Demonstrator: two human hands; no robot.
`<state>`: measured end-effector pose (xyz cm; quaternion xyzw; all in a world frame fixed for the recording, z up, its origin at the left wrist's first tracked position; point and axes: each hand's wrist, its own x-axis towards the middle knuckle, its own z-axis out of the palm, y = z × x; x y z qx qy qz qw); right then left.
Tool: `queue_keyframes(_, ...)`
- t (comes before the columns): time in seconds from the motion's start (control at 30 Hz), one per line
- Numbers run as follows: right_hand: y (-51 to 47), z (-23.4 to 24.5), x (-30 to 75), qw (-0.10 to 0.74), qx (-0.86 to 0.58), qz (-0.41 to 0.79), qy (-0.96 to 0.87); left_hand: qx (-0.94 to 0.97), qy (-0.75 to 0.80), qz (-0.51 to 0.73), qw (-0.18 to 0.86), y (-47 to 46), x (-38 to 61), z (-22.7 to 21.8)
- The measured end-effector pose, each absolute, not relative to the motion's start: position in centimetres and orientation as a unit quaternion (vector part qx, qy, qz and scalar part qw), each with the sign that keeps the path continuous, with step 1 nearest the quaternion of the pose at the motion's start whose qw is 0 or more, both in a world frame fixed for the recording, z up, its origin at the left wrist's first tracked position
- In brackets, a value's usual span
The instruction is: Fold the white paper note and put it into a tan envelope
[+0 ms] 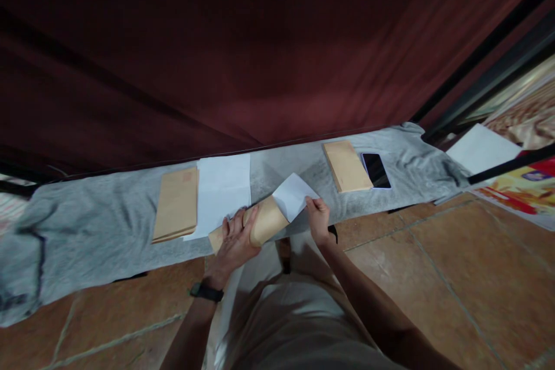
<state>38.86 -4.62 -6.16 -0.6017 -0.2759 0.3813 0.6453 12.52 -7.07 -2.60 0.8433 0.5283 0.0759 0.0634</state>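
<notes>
My left hand [236, 240], with a dark watch on the wrist, is closed around a brown envelope [266, 222] and bows it open. A folded white sheet [293, 195] is pinched at its lower corner by my right hand [318, 217], and its near end sits at the envelope's open mouth. Both are held just above the near edge of a grey cloth [99, 231] spread on the floor.
On the cloth lie a stack of brown envelopes [177, 204], white sheets [223, 191], a second envelope stack [347, 166] and a black phone [376, 170]. A dark red curtain [238, 40] hangs behind. Tiled floor [433, 254] lies to the right, with white paper [481, 149] and a printed poster [520, 185].
</notes>
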Motion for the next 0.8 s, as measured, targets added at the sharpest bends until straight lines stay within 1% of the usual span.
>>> queue_keyframes(0.1, -4.9, -6.2, 38.6, 0.629, -0.615, 0.371, -0.297, 0.843, 0.528, 0.069, 0.074, -7.1, 12.5, -2.8)
queue_keyframes(0.17, -4.9, -6.0, 39.1, 0.610, -0.621, 0.390, -0.301, 0.844, 0.526, 0.067, 0.080, -7.1, 12.4, -2.8)
queue_keyframes(0.4, -5.2, -4.6, 42.4, 0.534, -0.553, 0.580, -0.269, 0.847, 0.517, 0.065, 0.102, -6.8, 12.1, -3.1)
queue_keyframes(0.57, -5.8, -5.0, 43.1, 0.471, -0.544, 0.646, -0.254, 0.853, 0.506, 0.048, 0.117, -6.8, 12.0, -2.7)
queue_keyframes(0.63, -6.0, -5.2, 42.9, 0.469, -0.540, 0.653, -0.249, 0.859, 0.495, 0.042, 0.124, -6.8, 12.0, -2.3)
queue_keyframes(0.8, -6.3, -5.5, 42.0, 0.502, -0.525, 0.634, -0.265, 0.854, 0.497, 0.028, 0.149, -6.5, 11.8, -2.4)
